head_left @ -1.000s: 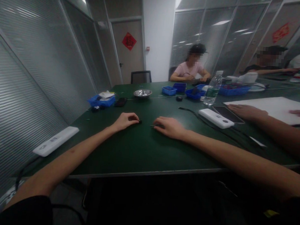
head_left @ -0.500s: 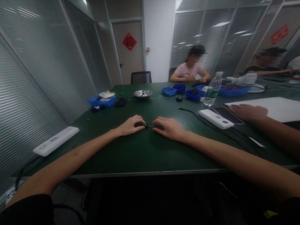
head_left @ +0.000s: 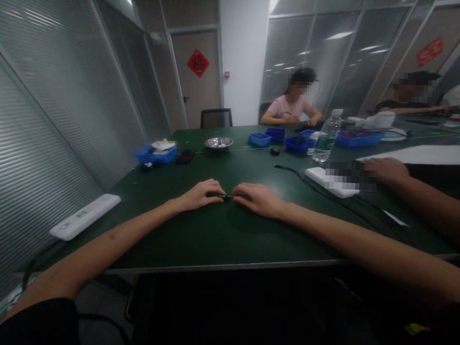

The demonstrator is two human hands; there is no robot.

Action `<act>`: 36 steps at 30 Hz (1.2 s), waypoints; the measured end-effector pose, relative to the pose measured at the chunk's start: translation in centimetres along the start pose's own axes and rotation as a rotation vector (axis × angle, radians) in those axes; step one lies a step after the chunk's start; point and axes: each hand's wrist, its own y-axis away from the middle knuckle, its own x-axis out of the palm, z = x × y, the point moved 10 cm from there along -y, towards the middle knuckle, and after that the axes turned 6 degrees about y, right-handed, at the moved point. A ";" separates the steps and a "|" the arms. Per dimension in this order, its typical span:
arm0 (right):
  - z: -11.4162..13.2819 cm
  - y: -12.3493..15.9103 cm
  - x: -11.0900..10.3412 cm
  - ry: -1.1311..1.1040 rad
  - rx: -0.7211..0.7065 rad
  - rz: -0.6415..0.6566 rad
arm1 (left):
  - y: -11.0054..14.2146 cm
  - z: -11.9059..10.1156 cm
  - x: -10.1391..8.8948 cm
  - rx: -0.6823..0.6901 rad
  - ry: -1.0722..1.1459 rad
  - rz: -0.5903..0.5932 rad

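Observation:
My left hand (head_left: 205,195) is closed at the middle of the green table (head_left: 196,237). Between its thumb and fingers is a small dark piece (head_left: 224,196), mostly covered and too small to name. Facing it, my right hand (head_left: 261,199) is closed around a slim tool with a dark handle (head_left: 244,196) and a thin metal shaft, which looks like a small screwdriver. Its shaft points left, and its tip is at or close to the dark piece; whether they touch I cannot tell. Both forearms reach in over the table's front edge.
White power strips (head_left: 85,217) lie left and right, with a black cable (head_left: 298,174) by the right one. Farther back are a metal bowl (head_left: 218,144), blue trays (head_left: 156,154) and a water bottle (head_left: 326,138). A co-worker's hand (head_left: 388,172) rests at right; others sit beyond.
My hands have come slightly closer together, so less of the shaft shows between them. At right, the co-worker's hand and the white sheet under it have shifted.

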 end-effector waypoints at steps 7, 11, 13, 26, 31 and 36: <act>1.2 -0.1 0.4 -0.001 -0.013 0.016 | -0.6 -1.3 1.6 0.009 0.046 0.058; 0.8 -0.1 0.3 0.029 0.028 0.013 | -0.7 -0.7 1.2 -0.034 0.013 0.012; 0.3 -0.1 0.3 0.059 0.059 0.014 | -0.7 -0.3 0.9 -0.054 -0.005 -0.015; -2.9 0.2 0.1 0.135 0.266 0.025 | 4.0 12.8 -7.7 -0.523 -0.352 -0.337; -2.8 0.2 0.1 0.147 0.260 0.025 | 8.6 17.2 -12.5 -0.730 -0.501 -0.403; -2.7 0.2 0.1 0.147 0.241 0.009 | 10.8 18.5 -14.5 -0.807 -0.527 -0.451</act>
